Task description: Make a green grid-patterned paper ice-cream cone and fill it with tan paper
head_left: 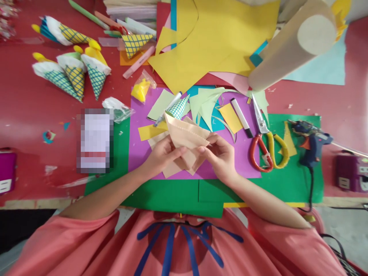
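Between my two hands is a tan paper piece with zigzag edges [185, 134], folded and standing up off the table. My left hand [166, 153] pinches its lower left side, thumb lying on the paper. My right hand [220, 155] grips the right corner between thumb and fingers. More tan paper [169, 171] lies beneath, partly hidden by the hands. Just behind stands a small cone with a blue-green grid pattern [178, 107], close to a marker [174, 99]. A purple sheet [244, 168] lies under all this.
Scissors with red and yellow handles [263, 130] and a glue gun [312, 142] lie right. A capped marker [241, 117] and pale green scraps [205, 101] lie behind the hands. Finished paper cones [96, 73] sit back left, a blurred-out phone-like object [95, 141] left, a cardboard roll [290, 50] back right.
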The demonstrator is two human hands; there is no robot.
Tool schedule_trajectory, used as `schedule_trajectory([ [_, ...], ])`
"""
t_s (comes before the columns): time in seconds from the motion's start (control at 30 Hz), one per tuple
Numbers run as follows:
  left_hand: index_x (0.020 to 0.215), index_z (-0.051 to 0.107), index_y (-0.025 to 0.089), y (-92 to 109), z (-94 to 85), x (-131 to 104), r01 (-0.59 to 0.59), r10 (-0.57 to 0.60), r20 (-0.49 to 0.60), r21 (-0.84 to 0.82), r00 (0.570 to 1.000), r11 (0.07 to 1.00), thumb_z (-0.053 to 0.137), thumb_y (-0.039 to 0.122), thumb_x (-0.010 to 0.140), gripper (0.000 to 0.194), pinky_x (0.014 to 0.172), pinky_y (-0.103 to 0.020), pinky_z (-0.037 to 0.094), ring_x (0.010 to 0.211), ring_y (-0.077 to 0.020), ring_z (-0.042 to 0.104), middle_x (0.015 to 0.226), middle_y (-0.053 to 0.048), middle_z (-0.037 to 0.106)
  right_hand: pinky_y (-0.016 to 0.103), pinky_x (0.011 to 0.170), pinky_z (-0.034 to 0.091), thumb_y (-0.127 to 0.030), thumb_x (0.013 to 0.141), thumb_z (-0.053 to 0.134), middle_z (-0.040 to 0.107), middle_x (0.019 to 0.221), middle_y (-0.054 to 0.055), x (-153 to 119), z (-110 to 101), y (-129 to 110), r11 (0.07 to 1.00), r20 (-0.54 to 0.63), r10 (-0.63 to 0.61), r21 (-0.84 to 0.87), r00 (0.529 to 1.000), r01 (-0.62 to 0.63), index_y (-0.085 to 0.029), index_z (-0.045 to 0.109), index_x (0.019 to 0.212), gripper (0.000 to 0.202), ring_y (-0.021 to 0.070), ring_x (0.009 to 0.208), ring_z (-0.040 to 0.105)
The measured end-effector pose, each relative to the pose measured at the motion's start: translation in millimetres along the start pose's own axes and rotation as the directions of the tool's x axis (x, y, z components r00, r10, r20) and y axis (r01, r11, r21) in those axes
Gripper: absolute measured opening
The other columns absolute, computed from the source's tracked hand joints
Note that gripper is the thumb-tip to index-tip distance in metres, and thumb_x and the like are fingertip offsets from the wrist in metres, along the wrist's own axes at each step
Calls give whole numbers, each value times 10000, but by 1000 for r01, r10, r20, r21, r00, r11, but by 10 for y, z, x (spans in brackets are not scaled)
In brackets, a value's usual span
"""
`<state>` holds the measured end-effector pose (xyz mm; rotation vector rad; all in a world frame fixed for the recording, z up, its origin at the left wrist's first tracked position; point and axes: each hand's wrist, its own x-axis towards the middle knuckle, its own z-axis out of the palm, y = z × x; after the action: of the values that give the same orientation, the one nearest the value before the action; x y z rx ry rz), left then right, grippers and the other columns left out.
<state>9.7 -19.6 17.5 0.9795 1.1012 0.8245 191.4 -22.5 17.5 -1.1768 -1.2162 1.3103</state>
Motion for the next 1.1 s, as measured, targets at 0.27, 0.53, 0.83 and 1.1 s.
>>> schedule_trajectory([
  [0.27,1039,621,182,87,-113,16,-57,66,-66,134,996,989,695,494,780,412,710,-254,519,881,-196,667,963,-49,718,272,712,542,-350,855,656,649,861,16,127,-192,24,999,91,-43,8,995,42,-210,604,838,150,123,773,633],
  [0.53,1013,645,183,91,-142,31,-42,56,-78,180,995,983,657,510,802,389,703,-247,497,831,-184,649,925,-40,707,253,655,534,-330,887,614,665,748,-6,130,-236,33,991,173,82,94,982,-99,-192,637,974,165,104,661,642],
  [0.83,1141,637,210,50,-172,44,-7,18,-82,129,996,992,603,504,842,420,688,-239,498,881,-194,650,951,-22,710,214,667,537,-256,883,620,705,810,2,115,-241,18,996,204,38,73,978,-54,-200,703,910,103,105,746,682],
  [1.1,1059,664,208,95,-151,34,-49,73,-134,173,988,984,557,504,875,364,658,-269,516,808,-203,654,885,-20,704,265,761,533,-293,879,629,724,895,34,88,-237,41,998,279,16,-55,960,-1,-196,703,930,132,143,837,677],
])
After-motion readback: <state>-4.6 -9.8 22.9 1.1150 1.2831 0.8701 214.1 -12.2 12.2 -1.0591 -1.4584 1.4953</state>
